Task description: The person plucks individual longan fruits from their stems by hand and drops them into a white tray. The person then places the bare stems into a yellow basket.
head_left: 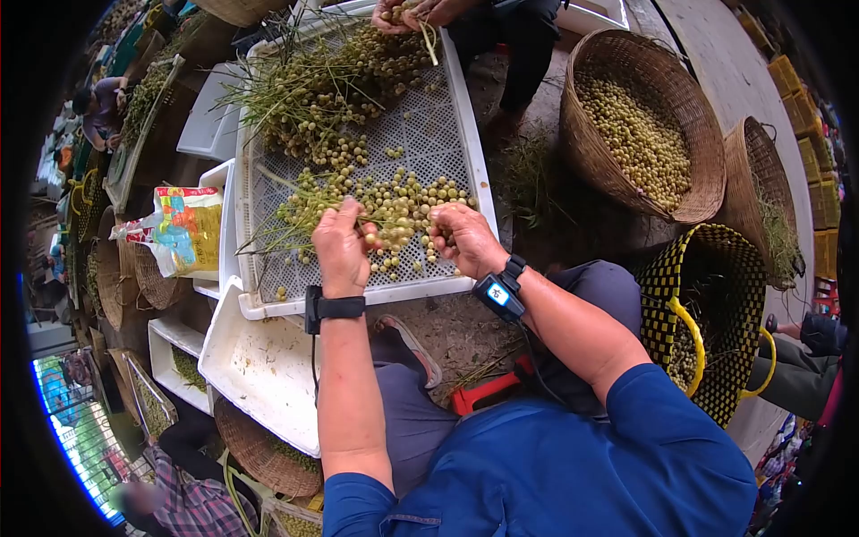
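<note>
A white perforated tray (420, 134) holds round yellow-green fruits (412, 201) and, at its far side, a heap of fruit on green stems (331, 80). Over its near part, my left hand (343, 243) is closed on a stemmed bunch of fruit, the stalks sticking out to the left. Just to the right, my right hand (465, 237) has its fingers curled inward beside the loose fruits; what lies between them is hidden. The two hands are apart, with fruits between them.
A wicker basket (582, 116) full of loose fruit stands at the upper right, above a black-and-yellow basket (747, 309). A co-worker's hands (416, 13) are at the tray's far edge. White foam boxes (259, 358) and a printed bag (192, 228) lie left.
</note>
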Demonstrator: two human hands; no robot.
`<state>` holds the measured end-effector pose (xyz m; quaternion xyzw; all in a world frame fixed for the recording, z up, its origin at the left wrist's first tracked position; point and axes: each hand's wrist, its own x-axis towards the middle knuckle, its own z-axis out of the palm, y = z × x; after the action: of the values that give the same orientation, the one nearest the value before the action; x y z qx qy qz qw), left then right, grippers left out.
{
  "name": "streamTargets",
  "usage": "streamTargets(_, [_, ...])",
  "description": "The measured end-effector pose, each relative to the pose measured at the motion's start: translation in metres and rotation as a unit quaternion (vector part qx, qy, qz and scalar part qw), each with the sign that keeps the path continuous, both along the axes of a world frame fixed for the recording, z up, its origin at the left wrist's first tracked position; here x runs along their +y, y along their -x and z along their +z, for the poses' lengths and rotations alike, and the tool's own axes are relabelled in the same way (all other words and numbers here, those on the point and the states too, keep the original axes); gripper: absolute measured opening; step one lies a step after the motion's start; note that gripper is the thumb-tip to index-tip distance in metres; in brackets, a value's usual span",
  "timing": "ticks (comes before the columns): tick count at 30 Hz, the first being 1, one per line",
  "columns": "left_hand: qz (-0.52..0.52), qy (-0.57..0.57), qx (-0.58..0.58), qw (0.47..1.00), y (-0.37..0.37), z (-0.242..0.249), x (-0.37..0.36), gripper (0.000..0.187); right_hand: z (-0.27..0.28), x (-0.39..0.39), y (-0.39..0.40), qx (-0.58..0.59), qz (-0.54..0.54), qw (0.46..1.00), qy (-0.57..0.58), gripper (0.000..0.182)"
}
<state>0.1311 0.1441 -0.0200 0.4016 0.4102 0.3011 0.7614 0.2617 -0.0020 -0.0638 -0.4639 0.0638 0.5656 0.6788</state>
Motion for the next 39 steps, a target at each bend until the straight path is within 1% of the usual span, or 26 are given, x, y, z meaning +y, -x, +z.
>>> streamTargets(1, [0.000, -0.002, -0.025, 1.000, 0.003, 0.001, 0.004, 0.019, -0.005, 0.000, -0.003, 0.000, -0.031, 0.999, 0.038, 0.011])
streamTargets(2, [-0.009, 0.001, -0.024, 1.000, 0.006, 0.003, 0.008, 0.020, -0.024, -0.005, -0.011, -0.007, -0.014, 1.000, 0.025, 0.023])
streamTargets(3, [-0.017, 0.003, -0.023, 1.000, 0.008, 0.005, 0.010, 0.020, -0.017, -0.006, -0.012, -0.008, -0.015, 1.000, 0.025, 0.023])
streamTargets(5, [-0.023, 0.006, -0.013, 1.000, 0.007, 0.005, 0.009, 0.020, -0.002, -0.005, -0.014, -0.174, 0.130, 0.975, 0.041, 0.046])
streamTargets(6, [-0.028, 0.010, 0.000, 1.000, 0.007, 0.006, 0.009, 0.021, 0.003, -0.003, -0.017, -0.277, 0.189, 0.942, 0.022, 0.065])
streamTargets(7, [-0.026, 0.009, 0.000, 1.000, 0.008, 0.007, 0.009, 0.021, 0.007, -0.002, -0.017, -0.277, 0.191, 0.942, 0.020, 0.065])
streamTargets(9, [-0.050, 0.029, 0.008, 0.998, 0.008, 0.007, 0.008, 0.021, 0.017, -0.004, -0.017, -0.354, 0.170, 0.918, 0.052, 0.063])
streamTargets(10, [-0.073, 0.030, 0.011, 0.997, 0.010, 0.005, 0.008, 0.021, 0.010, -0.001, -0.017, -0.306, 0.106, 0.946, -0.004, 0.057])
streamTargets(11, [-0.072, 0.031, 0.011, 0.997, 0.009, 0.004, 0.006, 0.021, 0.011, -0.002, -0.019, -0.307, 0.107, 0.946, -0.003, 0.057])
streamTargets(13, [-0.093, 0.037, 0.028, 0.995, 0.007, 0.004, 0.002, 0.021, 0.021, -0.003, -0.021, -0.233, 0.134, 0.962, -0.045, 0.049])
streamTargets(14, [-0.111, 0.031, 0.028, 0.993, 0.006, -0.002, 0.001, 0.021, 0.023, 0.000, -0.017, -0.269, 0.122, 0.954, -0.045, 0.038])
streamTargets(15, [-0.111, 0.032, 0.029, 0.993, 0.005, 0.000, -0.002, 0.021, 0.022, -0.001, -0.015, -0.269, 0.122, 0.954, -0.044, 0.038])
streamTargets(18, [-0.142, 0.028, 0.037, 0.989, 0.002, 0.003, -0.007, 0.022, 0.018, 0.000, -0.012, -0.253, 0.139, 0.953, -0.089, 0.018])
streamTargets(21, [-0.128, 0.025, 0.051, 0.990, 0.004, 0.001, -0.002, 0.023, 0.020, -0.004, -0.016, -0.265, 0.143, 0.952, -0.053, 0.019])
streamTargets(25, [-0.085, 0.000, 0.072, 0.994, 0.007, 0.003, 0.005, 0.024, 0.023, -0.007, -0.025, -0.264, 0.108, 0.957, -0.059, 0.021])
streamTargets(27, [-0.076, 0.007, 0.053, 0.996, 0.010, 0.004, 0.009, 0.024, 0.025, -0.010, -0.030, -0.183, 0.076, 0.976, -0.092, 0.021])
streamTargets(28, [-0.070, 0.022, 0.042, 0.996, 0.010, 0.003, 0.010, 0.026, 0.024, -0.010, -0.032, -0.215, 0.101, 0.970, -0.056, 0.032])
streamTargets(29, [-0.071, 0.022, 0.042, 0.996, 0.011, 0.002, 0.011, 0.026, 0.018, -0.010, -0.032, -0.216, 0.099, 0.970, -0.057, 0.032])
streamTargets(30, [-0.075, 0.072, 0.010, 0.995, 0.012, 0.001, 0.012, 0.025, 0.015, -0.009, -0.029, -0.351, 0.134, 0.926, -0.034, 0.044])
streamTargets(31, [-0.079, 0.121, -0.022, 0.989, 0.012, 0.000, 0.012, 0.024, 0.013, -0.010, -0.028, -0.478, 0.164, 0.863, -0.010, 0.058])
streamTargets(32, [-0.080, 0.164, -0.042, 0.982, 0.013, -0.002, 0.012, 0.022, 0.012, -0.013, -0.031, -0.401, 0.224, 0.887, -0.054, 0.081])
streamTargets(33, [-0.080, 0.163, -0.043, 0.982, 0.011, -0.002, 0.011, 0.022, 0.020, -0.013, -0.029, -0.401, 0.225, 0.886, -0.054, 0.081])
streamTargets(35, [-0.090, 0.206, -0.056, 0.973, 0.009, -0.004, 0.006, 0.021, 0.032, -0.012, -0.018, -0.309, 0.262, 0.904, -0.138, 0.079])
streamTargets(36, [-0.092, 0.207, -0.066, 0.972, 0.007, -0.004, 0.002, 0.021, 0.035, -0.011, -0.012, -0.289, 0.228, 0.918, -0.147, 0.074])
streamTargets(37, [-0.092, 0.209, -0.065, 0.971, 0.005, -0.003, -0.002, 0.021, 0.040, -0.010, -0.010, -0.288, 0.228, 0.918, -0.146, 0.074])
streamTargets(39, [-0.111, 0.176, -0.022, 0.978, 0.003, 0.002, -0.009, 0.021, 0.046, -0.008, -0.009, -0.188, 0.222, 0.950, -0.114, 0.060])
